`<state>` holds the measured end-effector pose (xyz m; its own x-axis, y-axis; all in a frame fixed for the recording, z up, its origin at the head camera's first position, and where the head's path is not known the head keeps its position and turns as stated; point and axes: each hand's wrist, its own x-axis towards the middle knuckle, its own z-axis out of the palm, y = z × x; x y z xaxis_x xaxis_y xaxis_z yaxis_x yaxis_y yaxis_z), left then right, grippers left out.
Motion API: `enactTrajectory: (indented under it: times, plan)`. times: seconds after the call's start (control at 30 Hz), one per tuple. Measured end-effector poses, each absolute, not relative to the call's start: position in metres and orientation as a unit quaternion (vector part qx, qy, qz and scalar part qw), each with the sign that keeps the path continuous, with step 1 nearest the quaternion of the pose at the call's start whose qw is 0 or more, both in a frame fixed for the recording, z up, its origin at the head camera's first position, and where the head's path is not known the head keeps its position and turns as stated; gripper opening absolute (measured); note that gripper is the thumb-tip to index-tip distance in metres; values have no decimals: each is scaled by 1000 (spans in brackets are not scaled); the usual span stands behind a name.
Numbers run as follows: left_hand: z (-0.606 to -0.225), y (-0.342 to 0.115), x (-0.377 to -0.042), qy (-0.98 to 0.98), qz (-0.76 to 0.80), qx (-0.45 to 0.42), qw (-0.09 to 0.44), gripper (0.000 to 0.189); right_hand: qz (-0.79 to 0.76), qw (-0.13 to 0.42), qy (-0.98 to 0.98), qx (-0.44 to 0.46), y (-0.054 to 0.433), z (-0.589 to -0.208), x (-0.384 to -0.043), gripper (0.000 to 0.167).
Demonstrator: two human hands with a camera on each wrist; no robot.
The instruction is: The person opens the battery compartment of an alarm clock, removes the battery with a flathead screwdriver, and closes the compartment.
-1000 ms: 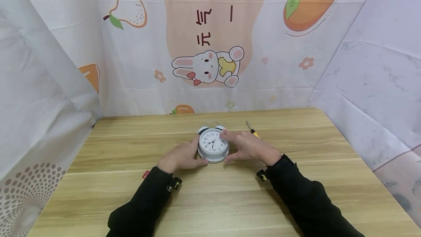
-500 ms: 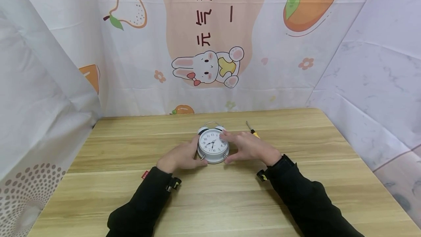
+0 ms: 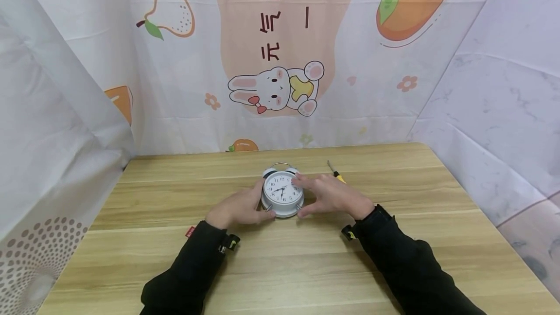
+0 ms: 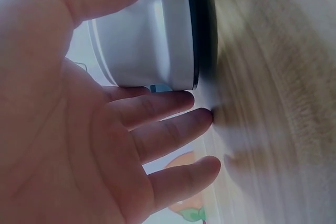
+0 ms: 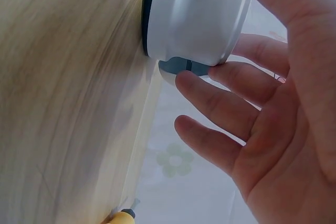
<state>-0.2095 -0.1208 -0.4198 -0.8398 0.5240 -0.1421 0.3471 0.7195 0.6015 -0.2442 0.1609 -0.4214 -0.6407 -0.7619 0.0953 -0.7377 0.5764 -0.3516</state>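
A white twin-bell alarm clock [image 3: 283, 194] lies on its back on the table, dial up, bells and handle toward the back wall. My left hand [image 3: 239, 207] holds its left side, thumb by the near left foot. In the left wrist view the clock's white casing [image 4: 142, 40] sits between thumb and index finger, while the other fingers are spread near the tabletop. From the right, my right hand [image 3: 334, 196] holds it too, thumb by the near right foot and fingertips over the dial's upper right edge. Its fingers [image 5: 220, 100] reach beside a bell in the right wrist view.
A screwdriver [image 3: 337, 175] with a yellow and black handle lies behind the right hand, partly hidden by it. The wooden table [image 3: 288, 266] ends at a printed cloth [image 3: 175, 86] at the back. More cloth hangs on both sides.
The left wrist and sleeve have shifted very slightly to the left. The clock and the right hand look nearly still.
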Motion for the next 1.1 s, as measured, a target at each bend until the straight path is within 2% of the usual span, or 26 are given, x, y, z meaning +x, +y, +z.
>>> enactTrajectory:
  times: [0.23, 0.63, 1.1]
  plan:
    - [-416, -122, -209, 911, 293, 243, 157, 91, -191, 30, 883, -428, 160, -422, -244, 92]
    - [-418, -127, -212, 897, 322, 268, 140, 92, -195, 14, 878, -437, 160, -421, -243, 91]
    - [-424, -132, -213, 891, 334, 286, 117, 91, -206, 19, 875, -437, 156, -421, -243, 92]
